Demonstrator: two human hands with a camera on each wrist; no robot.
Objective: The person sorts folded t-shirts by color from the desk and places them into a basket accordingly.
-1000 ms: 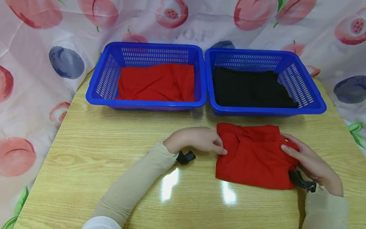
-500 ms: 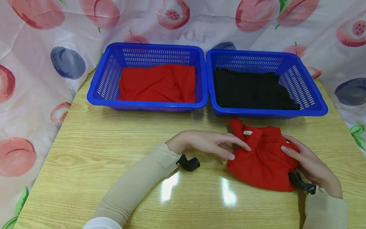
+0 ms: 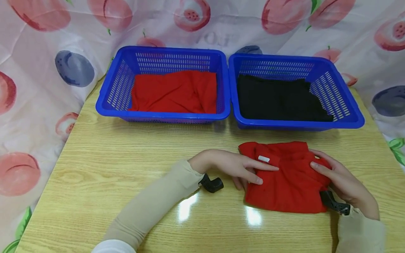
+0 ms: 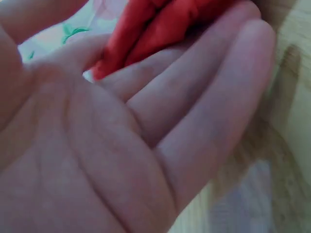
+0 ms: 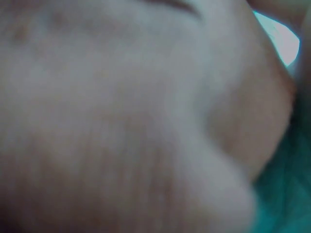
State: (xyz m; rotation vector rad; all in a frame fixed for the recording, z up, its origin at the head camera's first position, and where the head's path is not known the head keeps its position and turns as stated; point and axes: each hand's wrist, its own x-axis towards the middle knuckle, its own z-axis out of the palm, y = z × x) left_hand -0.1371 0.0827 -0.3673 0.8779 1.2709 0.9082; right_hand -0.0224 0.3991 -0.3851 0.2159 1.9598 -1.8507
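Note:
A folded red garment (image 3: 284, 189) with a small white label (image 3: 264, 159) lies on the table at centre right in the head view. Across its left part my left hand (image 3: 232, 165) reaches, with the index finger and thumb extended over the cloth. In the left wrist view the palm (image 4: 87, 150) fills much of the picture, its fingers fairly straight, and red cloth (image 4: 165, 29) shows beyond them. My right hand (image 3: 343, 181) holds the garment's right edge, thumb on top and the other fingers mostly hidden. Blurred skin (image 5: 121, 111) covers most of the right wrist view.
Two blue plastic baskets stand side by side behind the garment. The left basket (image 3: 161, 115) contains folded red cloth (image 3: 177, 91), the right basket (image 3: 300, 123) folded black cloth (image 3: 281, 98). A fruit-patterned sheet (image 3: 126, 38) hangs behind the wooden table (image 3: 95, 168).
The garment's left part was lifted and bunched half a second ago, showing the label, and now lies flatter. My left hand has let go and straightened its fingers. The right hand has stayed put.

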